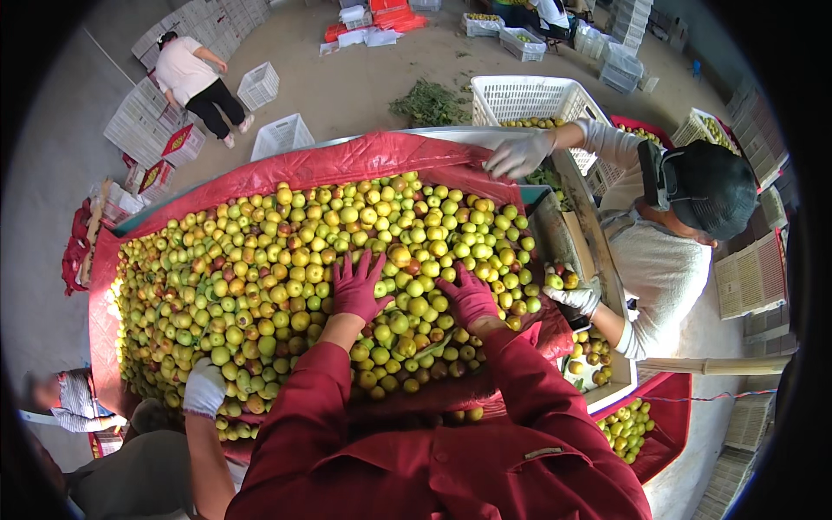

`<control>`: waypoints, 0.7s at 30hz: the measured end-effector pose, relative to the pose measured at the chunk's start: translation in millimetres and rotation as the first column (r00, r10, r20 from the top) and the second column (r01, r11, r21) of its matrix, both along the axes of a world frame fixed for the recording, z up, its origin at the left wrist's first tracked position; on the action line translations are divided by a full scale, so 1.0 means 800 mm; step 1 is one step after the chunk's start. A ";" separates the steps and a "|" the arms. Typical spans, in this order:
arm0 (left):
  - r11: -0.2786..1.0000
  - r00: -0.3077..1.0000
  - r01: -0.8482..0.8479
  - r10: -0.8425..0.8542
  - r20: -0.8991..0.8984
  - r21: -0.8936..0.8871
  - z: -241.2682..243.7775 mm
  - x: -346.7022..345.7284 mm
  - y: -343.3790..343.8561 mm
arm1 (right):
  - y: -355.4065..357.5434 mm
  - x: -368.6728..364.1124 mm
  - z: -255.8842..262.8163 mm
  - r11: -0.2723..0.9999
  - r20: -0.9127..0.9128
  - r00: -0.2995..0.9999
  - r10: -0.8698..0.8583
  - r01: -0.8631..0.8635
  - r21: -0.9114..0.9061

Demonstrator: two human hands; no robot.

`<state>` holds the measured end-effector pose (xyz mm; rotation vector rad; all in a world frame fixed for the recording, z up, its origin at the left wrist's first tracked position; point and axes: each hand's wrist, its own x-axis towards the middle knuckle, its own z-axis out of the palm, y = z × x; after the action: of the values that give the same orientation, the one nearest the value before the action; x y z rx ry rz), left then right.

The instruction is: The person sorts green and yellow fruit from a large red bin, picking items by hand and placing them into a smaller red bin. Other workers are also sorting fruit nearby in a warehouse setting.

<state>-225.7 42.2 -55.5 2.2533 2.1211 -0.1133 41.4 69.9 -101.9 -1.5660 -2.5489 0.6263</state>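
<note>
A broad layer of yellow-green jujubes point(260, 279), some blushed reddish brown, covers the sorting table in front of me. The red quilted lining point(312, 164) rises around the fruit as a padded rim. My left hand point(357, 287), in a dark pink glove, rests palm down on the jujubes near the middle with its fingers spread. To its right lies my right hand point(469, 299), gloved alike, fingers apart and pressed against the fruit. Neither hand grips anything; loose jujubes lie between and around both.
At the right, a co-worker in a black cap point(708, 188) holds a few jujubes in one gloved hand point(575, 296). Another person's white-gloved hand point(205, 388) touches the fruit at lower left. A white plastic crate point(533, 97) stands beyond the table, near leafy cuttings point(430, 104).
</note>
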 end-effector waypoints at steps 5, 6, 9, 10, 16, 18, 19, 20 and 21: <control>0.998 1.000 0.004 -0.003 -0.015 0.064 -0.010 -0.012 -0.010 | 0.053 0.007 -0.043 0.983 -0.106 0.987 -0.121 0.134 0.128; 0.997 1.000 0.009 -0.008 -0.019 0.078 -0.012 -0.011 -0.017 | 0.059 0.008 -0.043 0.972 -0.115 0.981 -0.156 0.173 0.158; 0.998 1.000 0.004 -0.005 0.013 0.067 -0.008 -0.004 -0.036 | 0.062 -0.013 0.002 0.869 -0.176 0.924 -0.339 0.379 0.319; 0.999 0.999 -0.014 0.012 0.031 0.050 -0.008 -0.001 -0.041 | 0.062 -0.021 0.011 0.858 -0.290 0.927 -0.237 0.340 0.385; 0.999 0.999 -0.022 0.020 0.049 0.047 -0.007 0.005 -0.043 | 0.026 -0.114 0.026 0.905 -0.210 0.943 0.258 -0.159 0.396; 0.999 0.999 -0.028 0.027 0.034 0.041 -0.003 0.008 -0.043 | 0.023 -0.122 0.021 0.901 -0.028 0.972 0.234 -0.206 0.381; 0.998 0.999 -0.029 0.027 0.032 0.050 -0.006 0.006 -0.043 | 0.027 -0.122 0.028 0.924 0.050 0.968 0.246 -0.249 0.291; 0.998 0.999 -0.027 0.025 0.031 0.059 -0.012 0.001 -0.042 | 0.028 -0.119 0.034 0.939 0.126 0.957 0.261 -0.282 0.195; 0.997 0.999 -0.026 0.024 0.033 0.070 -0.013 0.000 -0.039 | 0.027 -0.113 0.037 0.952 0.107 0.957 0.269 -0.281 0.121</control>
<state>-226.0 10.9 -66.1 2.2490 2.1695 -0.0020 -49.4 91.3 -72.6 -1.2327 -2.8371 0.4019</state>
